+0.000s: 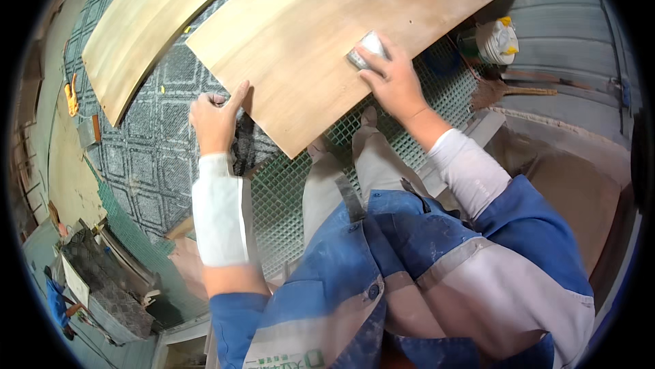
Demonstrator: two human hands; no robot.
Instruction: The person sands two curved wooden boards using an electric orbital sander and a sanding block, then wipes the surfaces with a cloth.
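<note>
A long pale wooden board [300, 62] lies slantwise in front of me. My right hand [397, 86] grips a small white-and-grey sanding block [368, 48] on the board's top face, close to its near long edge. What the block's underside is like stays hidden. My left hand [217, 120] is at the board's left end. Its thumb stretches up to the edge, apart from the half-curled fingers, and nothing shows between them. A second pale board [153, 24] lies farther left on a grey patterned cloth [164, 137].
Green grating [280, 195] covers the floor around my feet. A white tub [496, 41] and a brush with a wooden handle [498, 91] are at the right. An orange-handled tool [71, 96] and a small block [89, 130] lie left. A dusty box [106, 287] stands lower left.
</note>
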